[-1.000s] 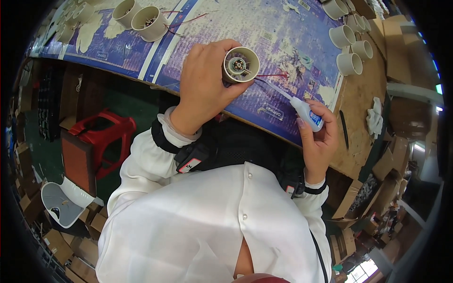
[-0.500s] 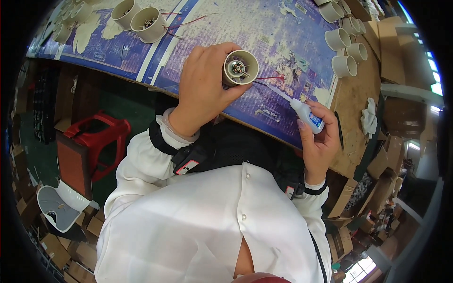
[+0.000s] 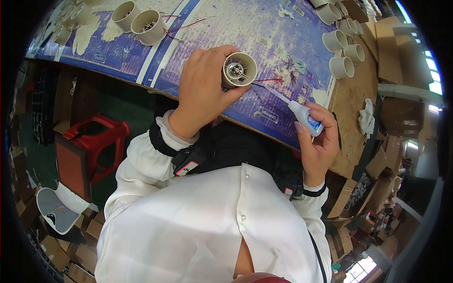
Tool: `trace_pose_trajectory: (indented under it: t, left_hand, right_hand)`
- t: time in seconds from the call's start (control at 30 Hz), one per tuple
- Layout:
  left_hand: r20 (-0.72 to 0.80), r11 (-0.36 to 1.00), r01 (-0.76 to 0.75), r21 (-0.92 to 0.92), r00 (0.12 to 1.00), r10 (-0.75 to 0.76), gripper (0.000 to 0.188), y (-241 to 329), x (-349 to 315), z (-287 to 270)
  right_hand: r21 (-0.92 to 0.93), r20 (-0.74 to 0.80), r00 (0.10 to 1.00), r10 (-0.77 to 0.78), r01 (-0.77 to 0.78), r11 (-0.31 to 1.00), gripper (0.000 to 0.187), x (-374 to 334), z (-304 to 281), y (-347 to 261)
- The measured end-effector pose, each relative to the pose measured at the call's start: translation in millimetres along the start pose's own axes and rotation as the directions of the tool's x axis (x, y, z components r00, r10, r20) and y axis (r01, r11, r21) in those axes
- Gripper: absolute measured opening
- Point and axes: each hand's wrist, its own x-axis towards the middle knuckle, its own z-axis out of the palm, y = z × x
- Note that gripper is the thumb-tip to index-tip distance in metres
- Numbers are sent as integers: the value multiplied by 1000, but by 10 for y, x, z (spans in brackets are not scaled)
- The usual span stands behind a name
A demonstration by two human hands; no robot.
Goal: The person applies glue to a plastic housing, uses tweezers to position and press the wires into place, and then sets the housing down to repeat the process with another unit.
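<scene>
My left hand is wrapped round a short white plastic tube, whose open end faces up. Inside it sits a small round motor on thin struts, and red and dark wires trail out to the right. In my right hand is a small white glue bottle with a blue label, gripped between thumb and fingers. Its long thin nozzle points up and left toward the tube's lower right edge; whether the tip touches the tube I cannot tell.
Two tubes with motors and wires stand at the table's far left, with several more in the corner. Several white tubes line the right side. Worn blue cardboard covers the tabletop. A red stool stands below left.
The view has shifted very slightly. Both hands keep their holds on the tube and the glue bottle, with almost no other movement.
</scene>
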Motion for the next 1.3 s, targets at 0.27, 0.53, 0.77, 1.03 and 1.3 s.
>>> trace_pose_trajectory:
  t: [0.27,0.53,0.77,1.03,1.3]
  left_hand:
    - [0,1000,2,1,1000,-2,61,1,0,-3]
    - [-30,999,21,-25,999,-22,58,5,-7,18]
    - [-32,998,47,-29,998,-47,61,18,-9,18]
    - [-50,998,47,-32,998,-49,62,9,-22,14]
    - [-54,998,21,-54,998,-24,62,5,-16,12]
  right_hand:
    - [-40,-26,998,-54,53,998,35,17,9,-10]
    - [-32,-11,999,-34,34,999,32,-9,2,-27]
    - [-40,-34,998,-60,59,997,35,-14,21,-21]
    - [-85,-9,998,-70,69,994,34,-8,23,-74]
    - [-124,22,997,-71,73,990,31,5,3,-116]
